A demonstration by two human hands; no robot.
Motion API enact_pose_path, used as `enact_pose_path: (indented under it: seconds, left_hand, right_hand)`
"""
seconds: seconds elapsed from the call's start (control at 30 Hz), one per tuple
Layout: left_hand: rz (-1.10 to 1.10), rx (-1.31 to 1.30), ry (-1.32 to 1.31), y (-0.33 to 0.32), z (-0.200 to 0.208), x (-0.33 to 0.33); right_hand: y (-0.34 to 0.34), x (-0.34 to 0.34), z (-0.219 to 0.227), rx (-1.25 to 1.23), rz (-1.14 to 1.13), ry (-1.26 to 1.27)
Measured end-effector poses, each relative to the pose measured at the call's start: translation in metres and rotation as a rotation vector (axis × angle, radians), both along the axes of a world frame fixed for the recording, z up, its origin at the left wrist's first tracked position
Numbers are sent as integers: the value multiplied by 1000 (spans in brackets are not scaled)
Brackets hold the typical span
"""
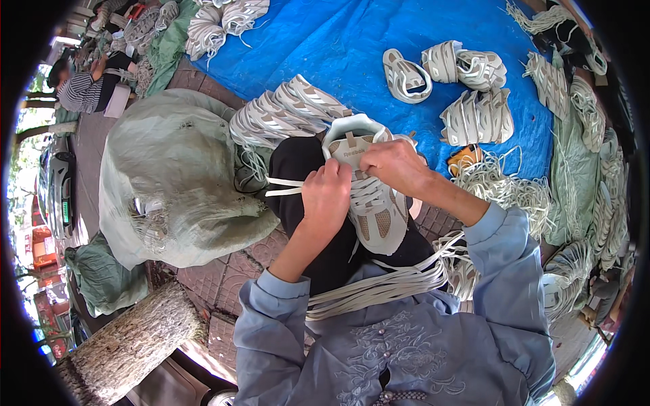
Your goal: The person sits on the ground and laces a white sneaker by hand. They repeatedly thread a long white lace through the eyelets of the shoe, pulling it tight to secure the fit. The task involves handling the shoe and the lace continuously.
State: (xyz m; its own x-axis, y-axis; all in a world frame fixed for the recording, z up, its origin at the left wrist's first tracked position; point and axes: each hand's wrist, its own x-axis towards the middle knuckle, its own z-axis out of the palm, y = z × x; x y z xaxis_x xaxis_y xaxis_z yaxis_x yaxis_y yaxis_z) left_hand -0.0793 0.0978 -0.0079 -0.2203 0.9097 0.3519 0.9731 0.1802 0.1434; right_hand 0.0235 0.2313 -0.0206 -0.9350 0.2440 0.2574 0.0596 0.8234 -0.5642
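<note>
A beige and white sneaker (383, 223) rests across my lap, toe toward me, its lacing partly threaded. My left hand (325, 195) is closed at the left side of its opening, pinching a flat white shoelace (285, 187) whose ends stick out to the left. On the other side, my right hand (398, 164) has its fingers pressed together over the sneaker's tongue and upper eyelets. What lies between those right fingertips is hidden. A bundle of loose white shoelaces (379, 287) lies across my lap below the toe.
Stacked sneaker uppers (291, 111) lie just beyond my knee. More sneakers (478, 118) sit on a blue tarp (325, 40). To the left stands a big pale sack (176, 176), near a tree trunk (135, 338). Tangled laces (504, 193) lie at right. Another person (84, 91) sits far left.
</note>
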Motion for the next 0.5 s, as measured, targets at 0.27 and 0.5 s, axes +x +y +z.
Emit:
enact_pose_path:
  seconds: [0.27, 0.5]
  left_hand:
    - [-106, 10, -59, -1, 1, -7]
    - [-86, -42, -60, 3, -2, -4]
  right_hand:
    - [-9, 0, -1, -83, -68, 105]
    - [-15, 6, -1, -183, -78, 171]
